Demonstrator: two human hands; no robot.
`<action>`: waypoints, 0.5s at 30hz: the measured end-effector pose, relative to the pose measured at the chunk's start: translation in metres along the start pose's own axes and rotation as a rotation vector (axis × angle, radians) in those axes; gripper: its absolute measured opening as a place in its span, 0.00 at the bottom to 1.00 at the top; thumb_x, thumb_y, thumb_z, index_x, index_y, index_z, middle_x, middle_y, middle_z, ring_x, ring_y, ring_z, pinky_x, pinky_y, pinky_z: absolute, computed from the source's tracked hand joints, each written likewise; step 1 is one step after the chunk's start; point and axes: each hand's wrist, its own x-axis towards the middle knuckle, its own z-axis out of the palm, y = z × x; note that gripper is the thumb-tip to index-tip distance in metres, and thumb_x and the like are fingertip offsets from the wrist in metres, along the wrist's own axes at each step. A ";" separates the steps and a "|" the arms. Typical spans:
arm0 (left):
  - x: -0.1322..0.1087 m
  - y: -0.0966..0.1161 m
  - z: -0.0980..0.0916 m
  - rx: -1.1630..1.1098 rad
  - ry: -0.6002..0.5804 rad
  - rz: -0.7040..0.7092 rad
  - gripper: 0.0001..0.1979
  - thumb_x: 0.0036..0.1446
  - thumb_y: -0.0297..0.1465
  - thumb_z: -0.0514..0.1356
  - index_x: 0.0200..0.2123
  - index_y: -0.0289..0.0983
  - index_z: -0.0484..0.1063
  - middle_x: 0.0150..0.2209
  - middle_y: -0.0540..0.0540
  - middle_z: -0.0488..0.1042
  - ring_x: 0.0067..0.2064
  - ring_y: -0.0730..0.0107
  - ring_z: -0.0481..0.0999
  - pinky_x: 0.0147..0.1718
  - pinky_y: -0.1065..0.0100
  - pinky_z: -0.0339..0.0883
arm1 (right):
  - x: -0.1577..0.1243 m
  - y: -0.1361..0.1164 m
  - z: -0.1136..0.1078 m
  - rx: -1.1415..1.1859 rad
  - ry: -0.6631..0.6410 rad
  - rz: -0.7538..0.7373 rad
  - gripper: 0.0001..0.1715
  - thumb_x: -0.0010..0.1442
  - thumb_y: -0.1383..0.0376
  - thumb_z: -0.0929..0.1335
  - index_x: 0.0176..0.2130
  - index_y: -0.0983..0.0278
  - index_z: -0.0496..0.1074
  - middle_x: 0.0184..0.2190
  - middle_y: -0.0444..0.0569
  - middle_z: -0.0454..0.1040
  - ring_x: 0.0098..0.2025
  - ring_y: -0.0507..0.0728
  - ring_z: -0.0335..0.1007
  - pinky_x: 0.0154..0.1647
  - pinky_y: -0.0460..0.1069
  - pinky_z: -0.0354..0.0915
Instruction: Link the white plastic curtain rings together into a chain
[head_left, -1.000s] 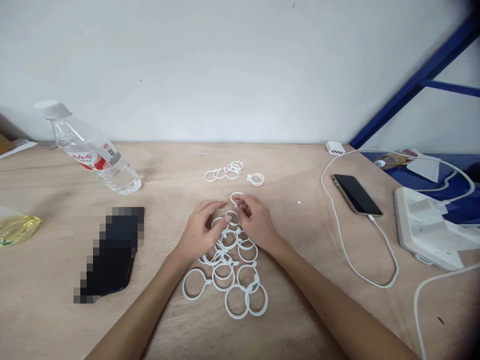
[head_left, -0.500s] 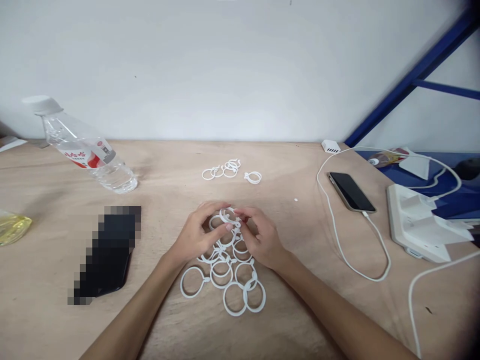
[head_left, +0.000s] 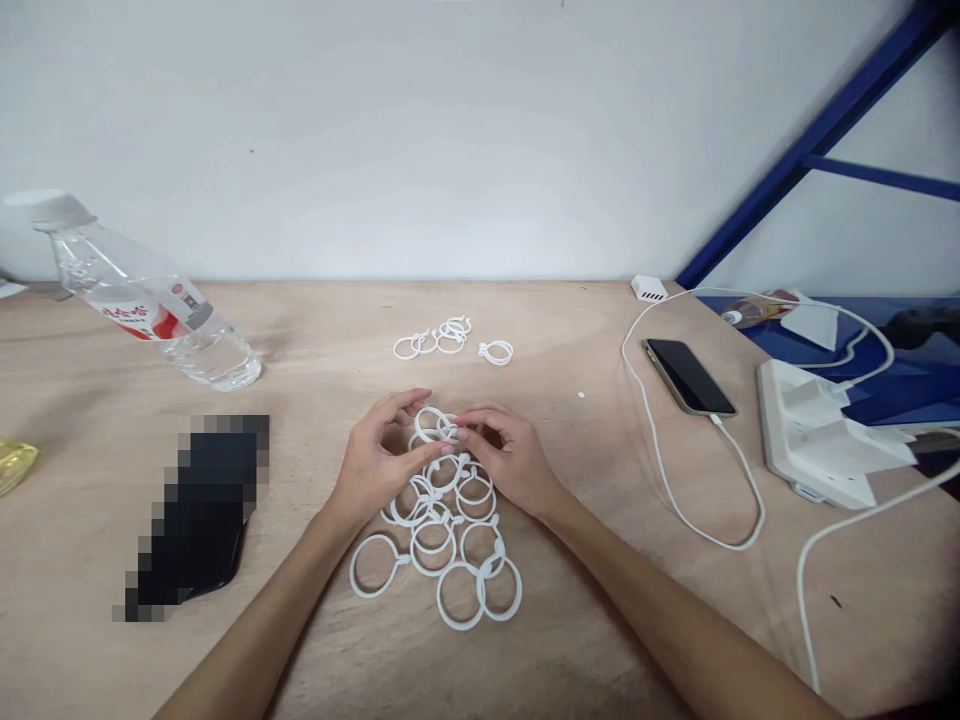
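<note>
A white plastic curtain ring (head_left: 418,424) with a small clasp is raised above the far end of the pile. My right hand (head_left: 510,450) pinches it at the clasp between thumb and fingertips. To its left, my left hand (head_left: 375,450) is open around the ring's side, fingers spread and thumb reaching towards the right thumb. Whether the left thumb touches a ring I cannot tell. Beneath and in front of both hands lies a loose pile of similar white rings (head_left: 437,596), several overlapping. Farther back are a small cluster of rings (head_left: 406,348) and a separate pair of rings (head_left: 496,352).
At left stand a tilted-looking water bottle (head_left: 157,300) and a dark, partly pixelated object (head_left: 202,510). At right, a phone (head_left: 690,376) is plugged into a white cable (head_left: 667,500) near a white power strip (head_left: 802,440). A pale wall (head_left: 420,150) closes off the table's back.
My left fingers have come away from the ring and spread, while the right hand keeps its pinch. The ring has turned slightly. The whole view has shifted a little to the right.
</note>
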 end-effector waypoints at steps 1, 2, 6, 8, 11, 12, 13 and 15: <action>0.001 0.000 0.000 0.017 -0.016 0.027 0.30 0.44 0.39 0.70 0.51 0.39 0.70 0.44 0.44 0.75 0.41 0.64 0.74 0.43 0.61 0.69 | 0.000 0.001 0.000 0.006 0.015 0.003 0.06 0.58 0.66 0.69 0.36 0.62 0.77 0.36 0.49 0.76 0.35 0.53 0.71 0.34 0.48 0.66; 0.001 0.000 0.000 0.038 -0.039 0.057 0.30 0.44 0.39 0.70 0.52 0.39 0.70 0.45 0.44 0.74 0.43 0.63 0.74 0.45 0.60 0.69 | 0.000 0.003 0.000 0.012 0.026 0.009 0.05 0.58 0.66 0.69 0.35 0.62 0.77 0.36 0.49 0.76 0.36 0.53 0.71 0.35 0.48 0.67; 0.003 0.001 0.000 0.128 -0.156 0.133 0.22 0.48 0.38 0.68 0.47 0.40 0.74 0.45 0.44 0.75 0.47 0.61 0.74 0.47 0.61 0.68 | 0.000 0.005 0.000 0.026 0.039 0.027 0.05 0.58 0.65 0.68 0.36 0.62 0.76 0.36 0.48 0.76 0.38 0.54 0.72 0.37 0.49 0.67; 0.003 0.002 0.000 0.152 -0.162 0.147 0.20 0.50 0.38 0.67 0.46 0.40 0.75 0.44 0.44 0.75 0.47 0.61 0.74 0.47 0.62 0.69 | 0.000 0.005 0.000 0.016 0.043 0.028 0.06 0.58 0.65 0.68 0.36 0.62 0.76 0.36 0.48 0.76 0.37 0.54 0.72 0.37 0.49 0.67; 0.002 0.003 0.000 0.152 -0.137 0.171 0.18 0.52 0.37 0.65 0.47 0.39 0.74 0.44 0.43 0.74 0.46 0.62 0.73 0.46 0.62 0.69 | 0.002 0.002 -0.001 0.002 0.019 0.025 0.08 0.59 0.65 0.68 0.38 0.62 0.77 0.37 0.49 0.76 0.36 0.53 0.71 0.36 0.49 0.67; 0.002 0.003 0.000 0.153 -0.142 0.176 0.17 0.54 0.36 0.64 0.47 0.38 0.74 0.44 0.43 0.74 0.46 0.62 0.73 0.46 0.62 0.69 | 0.002 0.002 -0.001 0.004 0.008 0.020 0.08 0.59 0.65 0.68 0.38 0.62 0.77 0.38 0.49 0.76 0.37 0.54 0.71 0.37 0.49 0.67; 0.001 0.004 0.000 0.159 -0.151 0.176 0.17 0.55 0.36 0.63 0.47 0.37 0.74 0.45 0.42 0.73 0.47 0.62 0.73 0.46 0.62 0.69 | 0.002 0.002 -0.001 0.009 -0.002 0.014 0.08 0.59 0.66 0.68 0.38 0.62 0.78 0.37 0.49 0.77 0.37 0.54 0.71 0.38 0.49 0.67; 0.000 0.005 0.000 0.175 -0.173 0.170 0.17 0.56 0.35 0.61 0.48 0.37 0.73 0.46 0.42 0.73 0.47 0.61 0.73 0.46 0.62 0.69 | 0.002 0.001 -0.001 0.021 -0.007 0.010 0.08 0.59 0.66 0.68 0.38 0.62 0.78 0.37 0.49 0.77 0.39 0.54 0.72 0.39 0.49 0.67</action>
